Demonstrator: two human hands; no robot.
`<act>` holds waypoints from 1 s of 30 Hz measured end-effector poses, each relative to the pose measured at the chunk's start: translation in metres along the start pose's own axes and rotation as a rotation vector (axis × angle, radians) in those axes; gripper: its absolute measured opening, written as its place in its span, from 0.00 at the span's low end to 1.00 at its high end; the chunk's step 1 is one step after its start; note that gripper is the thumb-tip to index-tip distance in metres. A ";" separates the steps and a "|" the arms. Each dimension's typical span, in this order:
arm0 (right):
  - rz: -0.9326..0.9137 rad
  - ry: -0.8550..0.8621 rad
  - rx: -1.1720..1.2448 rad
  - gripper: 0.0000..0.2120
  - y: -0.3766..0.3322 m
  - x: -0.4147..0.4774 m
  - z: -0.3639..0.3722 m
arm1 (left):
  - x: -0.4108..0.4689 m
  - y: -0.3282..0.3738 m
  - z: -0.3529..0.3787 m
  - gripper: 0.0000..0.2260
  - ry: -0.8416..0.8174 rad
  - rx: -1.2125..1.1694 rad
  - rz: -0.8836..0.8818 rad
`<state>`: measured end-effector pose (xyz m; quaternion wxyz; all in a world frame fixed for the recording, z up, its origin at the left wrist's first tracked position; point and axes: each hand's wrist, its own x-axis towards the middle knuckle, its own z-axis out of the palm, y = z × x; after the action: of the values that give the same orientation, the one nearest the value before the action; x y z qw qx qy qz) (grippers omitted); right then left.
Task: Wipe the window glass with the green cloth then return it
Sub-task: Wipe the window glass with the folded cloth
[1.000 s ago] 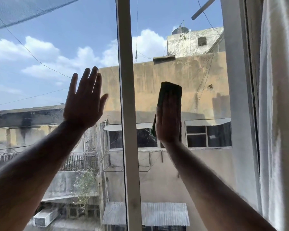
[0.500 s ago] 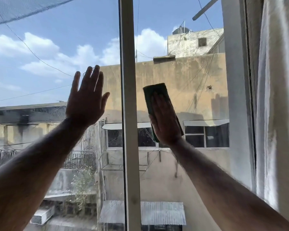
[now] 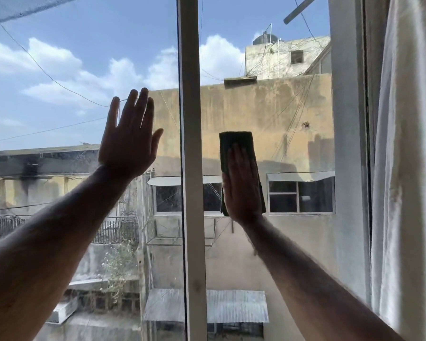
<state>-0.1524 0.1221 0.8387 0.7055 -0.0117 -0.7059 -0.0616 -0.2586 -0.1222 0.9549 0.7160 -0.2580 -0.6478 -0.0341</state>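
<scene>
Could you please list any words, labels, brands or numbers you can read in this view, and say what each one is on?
None: no readable text shows anywhere.
The green cloth under the right hand shows no label or tag.
The window frame, white curtain and left hand carry no writing.
The buildings outside show no signs or numbers.

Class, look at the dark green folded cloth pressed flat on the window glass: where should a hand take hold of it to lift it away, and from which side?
Probably the top edge of the dark green folded cloth, pinched from above. That strip sticks out bare beyond the fingertips of the right hand, whose flat palm covers the rest against the glass pane. The left hand rests open on the other pane.
</scene>
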 end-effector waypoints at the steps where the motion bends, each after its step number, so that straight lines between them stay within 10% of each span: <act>1: 0.069 0.014 -0.009 0.26 0.005 0.002 -0.004 | -0.001 0.000 0.000 0.30 -0.003 -0.003 0.003; 7: 0.500 0.174 -0.061 0.27 0.009 0.083 -0.014 | -0.002 0.005 -0.005 0.30 -0.006 -0.018 0.000; 15: -0.065 0.020 -0.061 0.26 -0.016 0.033 0.009 | 0.001 0.003 -0.003 0.30 -0.009 -0.016 0.004; 30: 0.084 0.006 -0.003 0.27 -0.016 0.076 -0.004 | -0.003 0.003 -0.006 0.30 -0.042 -0.017 -0.004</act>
<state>-0.1506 0.1009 0.9139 0.7097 -0.0420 -0.7025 -0.0331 -0.2521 -0.1225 0.9512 0.6999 -0.2636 -0.6628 -0.0358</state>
